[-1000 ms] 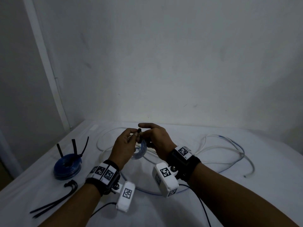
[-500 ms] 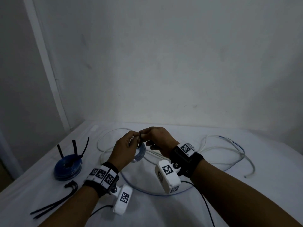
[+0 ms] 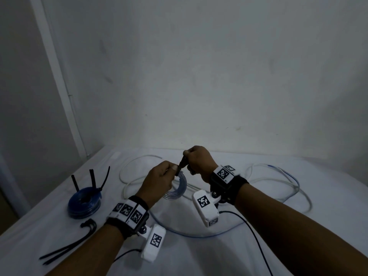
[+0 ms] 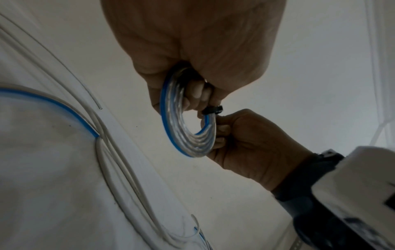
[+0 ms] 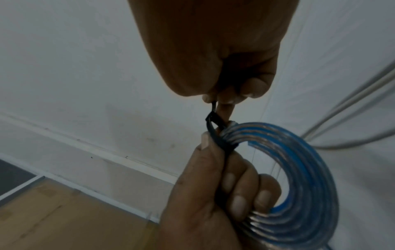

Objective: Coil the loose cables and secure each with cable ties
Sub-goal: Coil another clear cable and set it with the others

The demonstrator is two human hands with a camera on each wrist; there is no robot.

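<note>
My left hand [image 3: 159, 181] grips a small coil of clear and blue cable [image 3: 179, 189] held above the white table [image 3: 199, 255]. A black cable tie [image 3: 182, 164] wraps the coil at its top. My right hand [image 3: 196, 159] pinches the tie's free end just above the left thumb. In the right wrist view the cable tie [image 5: 215, 133] loops round the coil [image 5: 299, 169] under the left thumb. In the left wrist view the tie's head [image 4: 212, 109] sits on the coil [image 4: 188, 126] between both hands.
A tied blue coil [image 3: 84, 202] with black tie tails sticking up lies at the left. Spare black cable ties [image 3: 67, 248] lie near the front left edge. Loose white and blue cables [image 3: 278, 182] sprawl across the table's back and right.
My right hand has lifted up and away from the left hand, drawing the tie's end upward. The left hand keeps hold of the coil.
</note>
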